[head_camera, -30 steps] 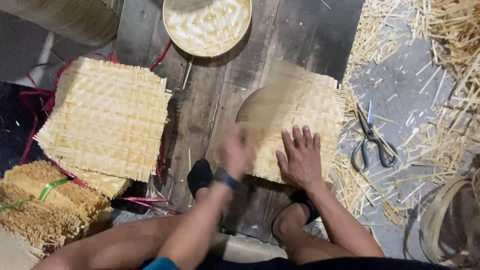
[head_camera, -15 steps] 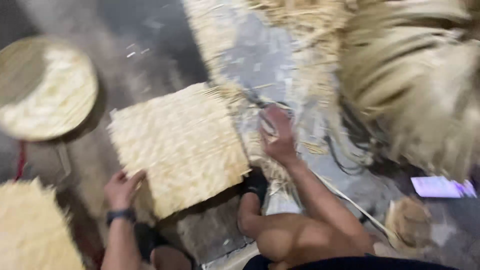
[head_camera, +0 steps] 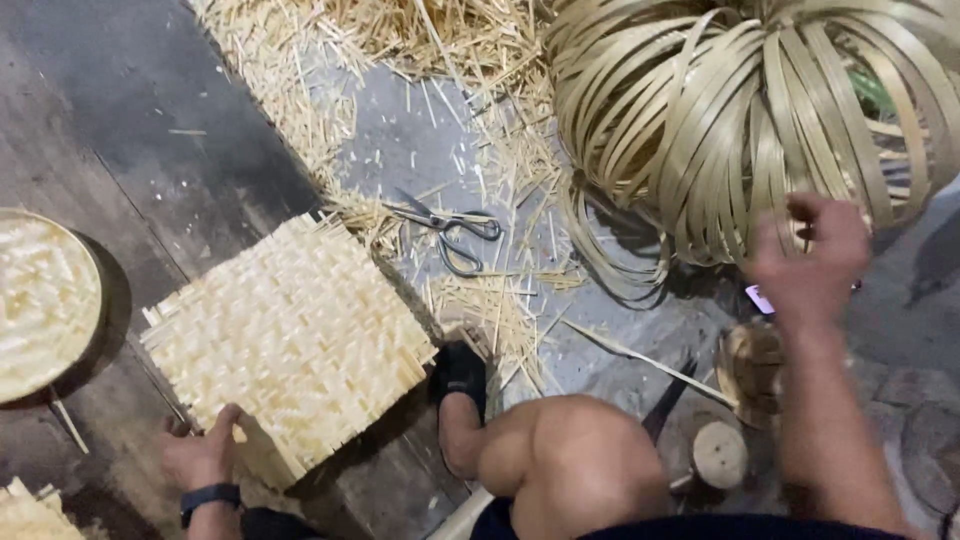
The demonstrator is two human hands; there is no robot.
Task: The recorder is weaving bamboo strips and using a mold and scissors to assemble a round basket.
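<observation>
A square woven bamboo mat (head_camera: 290, 340) lies on the dark floor in front of me. My left hand (head_camera: 205, 455) grips its near corner, fingers curled over the edge. My right hand (head_camera: 810, 255) reaches far right into a big coil of flat bamboo strips (head_camera: 740, 110), fingers closed around one of the strips. My bent knee (head_camera: 570, 465) and a foot in a black sock (head_camera: 460, 375) sit between the two hands.
Scissors (head_camera: 450, 228) lie among loose bamboo scraps (head_camera: 500, 300) beyond the mat. A round woven tray (head_camera: 45, 300) sits at the left edge. A knife blade (head_camera: 668, 400) and a small wooden block (head_camera: 720, 455) rest by my right knee.
My view has swung right. My right hand left the mat and moved up to the coil of strips. My left hand stays on the mat's near corner.
</observation>
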